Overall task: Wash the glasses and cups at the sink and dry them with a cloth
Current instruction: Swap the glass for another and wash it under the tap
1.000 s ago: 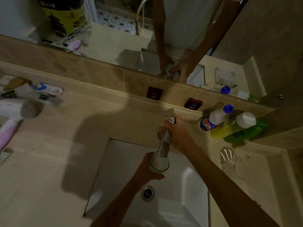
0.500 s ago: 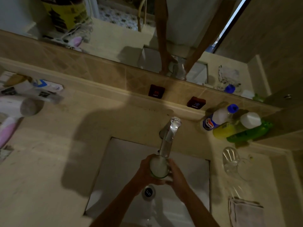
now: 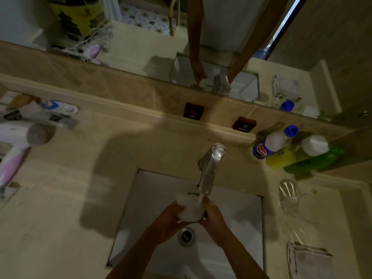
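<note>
A glass (image 3: 189,208), whitish with foam or water, is held under the chrome tap (image 3: 209,170) over the white sink (image 3: 237,222). Water runs from the spout into it. My left hand (image 3: 169,220) grips its left side and my right hand (image 3: 214,216) holds its right side. A clear glass mug (image 3: 290,198) lies on the counter to the right of the sink. A folded grey cloth (image 3: 308,260) lies on the counter at the lower right.
Three bottles (image 3: 296,152) lean at the back right corner. Hot and cold tags (image 3: 193,110) sit on the ledge under the mirror. A hair dryer (image 3: 22,137) and boxes occupy the left counter. The drain (image 3: 186,236) lies below my hands.
My right hand left the tap handle and came down onto the glass. Water now runs from the spout into the glass, which both hands hold.
</note>
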`<state>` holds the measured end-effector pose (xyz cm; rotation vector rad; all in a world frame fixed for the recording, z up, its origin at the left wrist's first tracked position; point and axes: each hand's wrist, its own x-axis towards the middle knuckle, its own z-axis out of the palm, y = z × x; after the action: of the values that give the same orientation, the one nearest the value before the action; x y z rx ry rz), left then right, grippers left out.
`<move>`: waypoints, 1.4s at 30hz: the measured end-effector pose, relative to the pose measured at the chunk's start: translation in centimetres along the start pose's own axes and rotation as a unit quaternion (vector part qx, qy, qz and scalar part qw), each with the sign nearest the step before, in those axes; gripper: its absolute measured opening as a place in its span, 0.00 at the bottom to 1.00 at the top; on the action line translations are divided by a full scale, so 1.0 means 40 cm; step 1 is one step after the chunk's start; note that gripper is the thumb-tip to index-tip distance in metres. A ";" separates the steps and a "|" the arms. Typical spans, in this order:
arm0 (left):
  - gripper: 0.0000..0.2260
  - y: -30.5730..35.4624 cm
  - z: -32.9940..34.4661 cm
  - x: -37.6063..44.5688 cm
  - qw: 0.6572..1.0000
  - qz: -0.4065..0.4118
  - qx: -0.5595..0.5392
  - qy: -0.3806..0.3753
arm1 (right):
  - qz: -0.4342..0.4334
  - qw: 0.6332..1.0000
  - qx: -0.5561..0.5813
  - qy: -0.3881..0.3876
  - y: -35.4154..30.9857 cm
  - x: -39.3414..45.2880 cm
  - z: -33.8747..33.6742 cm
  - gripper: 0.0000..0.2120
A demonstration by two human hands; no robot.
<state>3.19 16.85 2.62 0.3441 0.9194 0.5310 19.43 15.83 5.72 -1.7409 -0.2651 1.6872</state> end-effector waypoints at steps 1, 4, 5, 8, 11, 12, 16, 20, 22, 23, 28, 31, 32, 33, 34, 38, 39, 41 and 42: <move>0.23 -0.001 0.002 -0.003 1.000 -0.006 0.009 -0.007 | 0.014 1.000 -0.004 0.009 0.004 0.005 -0.004 0.14; 0.20 0.002 0.015 0.007 0.998 0.003 0.055 -0.019 | 0.040 0.999 -0.006 0.033 0.014 0.044 -0.005 0.14; 0.19 -0.002 0.016 0.012 0.999 0.008 0.051 -0.005 | 0.042 0.999 0.002 0.034 0.008 0.051 0.002 0.18; 0.18 -0.031 0.006 0.018 0.999 0.024 0.035 0.030 | 0.040 0.999 0.015 0.034 -0.005 0.020 0.018 0.19; 0.18 -0.055 -0.016 0.014 0.999 -0.002 0.028 0.037 | 0.030 1.000 -0.010 -0.002 0.010 0.003 -0.009 0.16; 0.17 -0.052 -0.017 0.016 0.999 -0.009 0.040 0.034 | 0.022 0.999 -0.027 -0.011 0.018 0.010 -0.023 0.16; 0.16 -0.020 -0.002 0.021 0.997 -0.015 0.076 0.020 | 0.013 0.999 -0.015 0.024 0.021 0.024 -0.029 0.12; 0.15 -0.029 -0.025 0.012 0.997 -0.009 0.064 0.045 | -0.024 0.998 -0.047 -0.016 0.031 0.007 -0.028 0.12; 0.14 -0.023 -0.024 0.007 0.996 0.001 0.073 0.042 | -0.025 0.999 -0.041 -0.022 0.028 0.012 -0.038 0.12; 0.14 -0.015 -0.015 0.007 0.996 0.010 0.083 0.038 | -0.027 0.999 -0.031 -0.012 0.027 0.019 -0.037 0.12; 0.14 -0.055 0.001 0.022 0.995 0.035 0.022 0.088 | -0.042 0.998 -0.001 0.036 0.040 0.021 0.006 0.11; 0.13 -0.062 0.004 0.019 0.995 0.016 0.050 0.081 | -0.026 0.999 0.009 0.040 0.039 0.019 -0.018 0.10; 0.14 -0.054 0.008 0.021 0.995 0.013 0.078 0.067 | -0.024 0.999 0.015 0.043 0.040 0.025 -0.027 0.10; 0.15 -0.048 0.013 0.023 0.994 0.016 0.095 0.052 | -0.025 0.998 0.022 0.045 0.041 0.030 -0.029 0.11; 0.15 -0.043 0.017 0.024 0.994 0.021 0.100 0.049 | -0.027 0.998 0.026 0.044 0.042 0.033 -0.025 0.12; 0.20 -0.035 0.001 0.020 0.991 0.031 0.121 0.051 | -0.012 0.999 0.022 0.027 0.044 0.023 -0.014 0.12; 0.24 -0.032 -0.007 0.020 0.991 0.019 0.128 0.045 | -0.006 1.000 0.021 0.019 0.043 0.019 -0.021 0.11; 0.27 -0.023 -0.016 0.025 0.988 0.009 0.151 0.017 | 0.001 0.999 0.029 0.026 0.045 0.021 -0.031 0.10; 0.28 -0.022 -0.019 0.029 0.988 0.014 0.152 0.008 | 0.000 0.999 0.035 0.029 0.045 0.023 -0.027 0.10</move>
<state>3.37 16.82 0.98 0.6309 1.0135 0.4186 20.01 14.68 3.84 -1.7351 -0.1770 1.6227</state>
